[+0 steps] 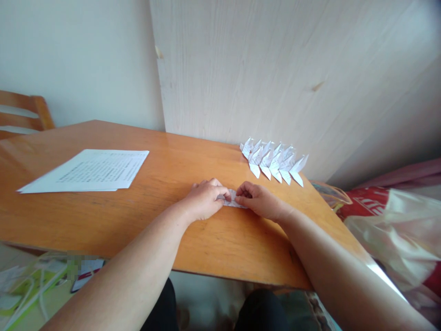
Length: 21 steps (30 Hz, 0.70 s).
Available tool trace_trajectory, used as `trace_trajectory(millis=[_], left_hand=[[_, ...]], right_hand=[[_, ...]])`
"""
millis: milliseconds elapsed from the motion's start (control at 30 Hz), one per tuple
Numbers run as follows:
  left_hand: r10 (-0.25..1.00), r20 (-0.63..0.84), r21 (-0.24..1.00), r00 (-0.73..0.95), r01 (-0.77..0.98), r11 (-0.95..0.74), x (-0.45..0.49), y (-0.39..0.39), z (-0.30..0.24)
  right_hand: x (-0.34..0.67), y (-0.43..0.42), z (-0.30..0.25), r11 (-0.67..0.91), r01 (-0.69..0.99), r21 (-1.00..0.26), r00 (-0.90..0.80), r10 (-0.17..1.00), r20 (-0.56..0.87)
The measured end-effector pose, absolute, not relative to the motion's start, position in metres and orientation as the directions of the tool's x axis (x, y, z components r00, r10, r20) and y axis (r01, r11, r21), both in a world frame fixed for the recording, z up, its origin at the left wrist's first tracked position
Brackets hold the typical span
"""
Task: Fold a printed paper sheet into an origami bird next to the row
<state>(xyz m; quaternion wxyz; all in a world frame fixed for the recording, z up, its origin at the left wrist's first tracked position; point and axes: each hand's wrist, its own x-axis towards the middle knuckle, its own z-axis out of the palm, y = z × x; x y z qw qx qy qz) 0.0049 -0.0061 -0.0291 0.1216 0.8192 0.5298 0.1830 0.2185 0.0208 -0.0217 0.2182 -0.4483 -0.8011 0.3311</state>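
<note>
A small folded strip of printed paper (231, 198) lies on the wooden table between my two hands. My left hand (208, 197) has its fingers closed on the paper's left end. At the other end, the thumb and fingers of my right hand (258, 198) pinch it. The fingertips cover both ends of the strip. Beyond my right hand, several folded paper pieces (275, 161) with pointed, raised tips stand in two rows.
A stack of printed sheets (99, 170) lies on the left of the table (165, 161). Behind rises a pale wood panel (241, 69). Plastic bags (396, 234) crowd the right side. A chair (24, 112) stands at the far left.
</note>
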Motion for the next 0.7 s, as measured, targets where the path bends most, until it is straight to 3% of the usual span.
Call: trace_trajectory(millis=[433,700], left_hand=[[0.919,0.143,0.397,0.368,0.829,-0.394,0.005,-0.004,-0.028],[0.912,0.151,0.4,0.38,0.82,-0.408,0.002,-0.003,-0.03]], right_hand=[[0.226,0.028,-0.025,0.461,0.764,-0.452,-0.493,0.868,0.052],[0.243,0.033,-0.014,0.506,0.76,-0.408,-0.562,0.827,-0.023]])
